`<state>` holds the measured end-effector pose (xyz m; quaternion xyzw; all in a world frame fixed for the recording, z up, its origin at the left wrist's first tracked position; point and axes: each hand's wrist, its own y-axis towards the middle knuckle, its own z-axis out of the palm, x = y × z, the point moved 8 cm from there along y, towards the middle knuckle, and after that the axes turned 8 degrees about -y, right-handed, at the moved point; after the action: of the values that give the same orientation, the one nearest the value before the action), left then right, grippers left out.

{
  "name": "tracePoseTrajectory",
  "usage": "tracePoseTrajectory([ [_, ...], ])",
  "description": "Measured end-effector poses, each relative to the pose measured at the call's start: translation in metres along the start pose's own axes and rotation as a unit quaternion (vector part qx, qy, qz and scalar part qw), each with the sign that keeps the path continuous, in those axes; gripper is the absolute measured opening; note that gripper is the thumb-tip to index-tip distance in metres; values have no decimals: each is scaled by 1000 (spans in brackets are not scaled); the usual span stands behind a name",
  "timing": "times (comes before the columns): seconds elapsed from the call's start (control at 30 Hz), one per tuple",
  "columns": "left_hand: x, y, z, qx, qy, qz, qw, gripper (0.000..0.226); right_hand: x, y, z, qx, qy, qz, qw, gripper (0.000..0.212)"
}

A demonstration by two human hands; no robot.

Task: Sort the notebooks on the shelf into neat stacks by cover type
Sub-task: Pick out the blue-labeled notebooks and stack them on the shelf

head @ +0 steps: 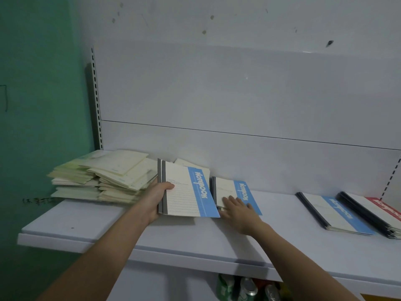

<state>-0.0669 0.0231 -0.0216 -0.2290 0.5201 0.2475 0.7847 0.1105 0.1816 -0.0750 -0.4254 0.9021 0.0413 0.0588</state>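
My left hand [155,202] grips a few grey-spined blue notebooks [186,190], tilted above the white shelf [195,240]. My right hand [237,210] lies flat, fingers straight, on a smaller blue notebook stack [235,193] just beside them.

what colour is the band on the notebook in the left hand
Light blue with white lettering, on the notebook the left hand holds; head view.

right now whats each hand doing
Left hand: grips the raised blue-striped notebooks.
Right hand: open, fingers flat on the smaller blue-striped stack.
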Motion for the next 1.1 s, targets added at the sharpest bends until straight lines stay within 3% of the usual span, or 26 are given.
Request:
tracePoseTrajectory([
  [0.1,-2,-2,-4,7,2,8,1000,29,-1,-6,0,-52,41,22,998,48],
  [0.23,4,-2,-13,9,8,7,1000,32,4,-26,-9,-129,-6,11,992,27],
  [0.33,8,-1,-16,13,11,5,1000,35,2,-41,-19,-169,-3,28,985,33],
  [0.47,12,0,-13,35,6,-6,999,33,-8,-56,-40,-242,104,121,957,39],
  [0.6,19,-1,-3,59,7,-17,998,31,16,-72,-62,-309,233,99,917,38],
  [0.7,27,-3,6,77,16,-23,997,31,53,-86,-76,-310,249,40,916,37],
  [0.83,35,-4,15,92,2,-27,995,30,95,-94,-72,-304,172,-64,935,40],
  [0.93,38,-6,19,99,-1,-29,995,26,100,-94,-58,-275,164,-70,945,55],
  [1.1,48,-17,27,116,-30,-43,992,28,99,-99,-53,-239,144,-90,956,52],
])
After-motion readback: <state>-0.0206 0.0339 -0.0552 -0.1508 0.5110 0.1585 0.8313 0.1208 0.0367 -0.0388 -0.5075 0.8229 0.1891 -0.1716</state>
